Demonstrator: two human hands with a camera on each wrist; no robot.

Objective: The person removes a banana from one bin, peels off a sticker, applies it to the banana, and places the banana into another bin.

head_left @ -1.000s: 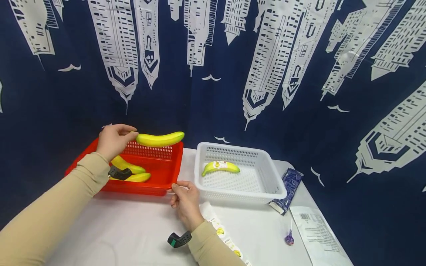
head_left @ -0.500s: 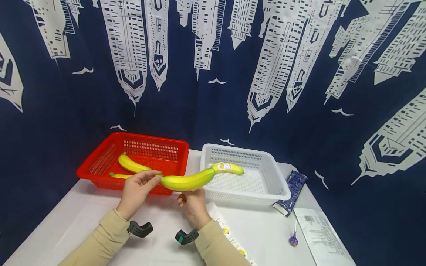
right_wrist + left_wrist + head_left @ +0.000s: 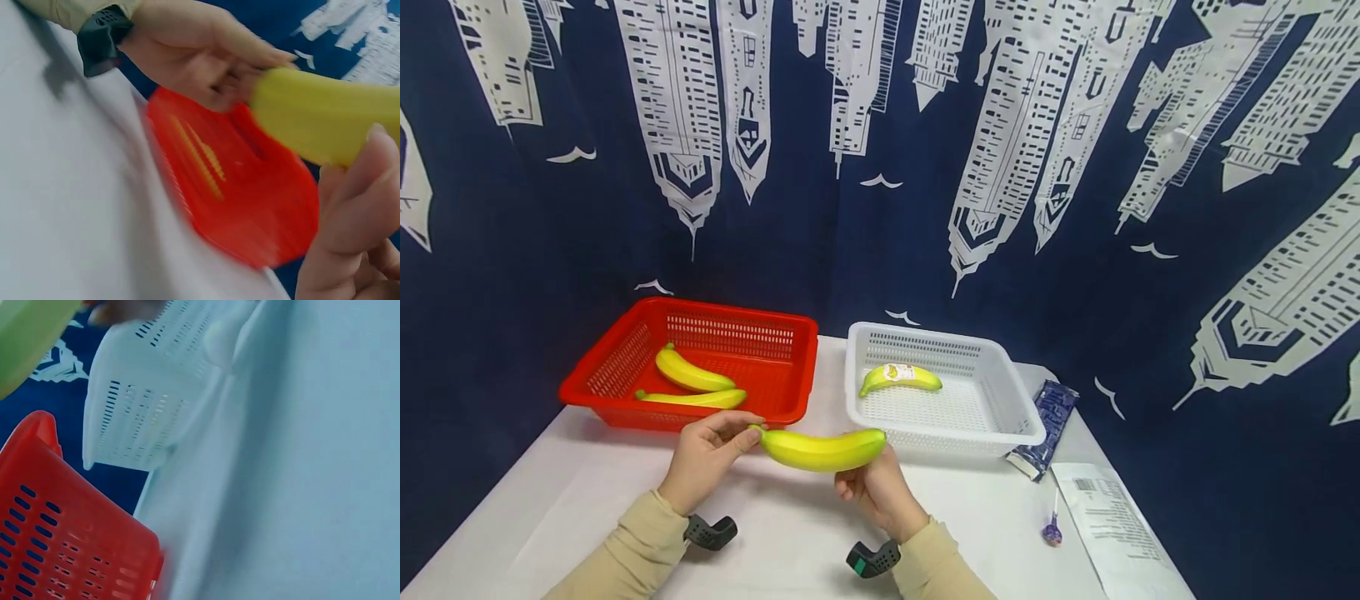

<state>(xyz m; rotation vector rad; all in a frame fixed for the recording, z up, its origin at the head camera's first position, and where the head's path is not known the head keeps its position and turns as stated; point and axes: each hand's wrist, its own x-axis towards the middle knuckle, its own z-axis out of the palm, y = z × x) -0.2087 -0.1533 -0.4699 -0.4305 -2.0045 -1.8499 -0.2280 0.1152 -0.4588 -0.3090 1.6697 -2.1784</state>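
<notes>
My left hand (image 3: 707,458) pinches the stem end of a yellow banana (image 3: 823,452), held level above the table in front of the baskets. At its other end, my right hand (image 3: 886,496) holds the banana from below, its lower fingers curled. In the right wrist view, my right thumb (image 3: 378,140) overlaps the lower edge of the banana (image 3: 325,115). Two more bananas, one here (image 3: 688,371), lie in the red basket (image 3: 580,387). A banana with a white sticker (image 3: 901,377) lies in the white basket (image 3: 1022,437).
Right of the white basket lies a blue packet (image 3: 1051,421). A purple lollipop (image 3: 1052,531) and a printed white sheet (image 3: 1108,517) are near the table's right edge. A dark blue curtain (image 3: 850,242) with white buildings hangs behind the table.
My left hand has brought the banana from above the red basket down and right to my right hand. My right hand has moved right, and the sticker strip seen earlier is now hidden.
</notes>
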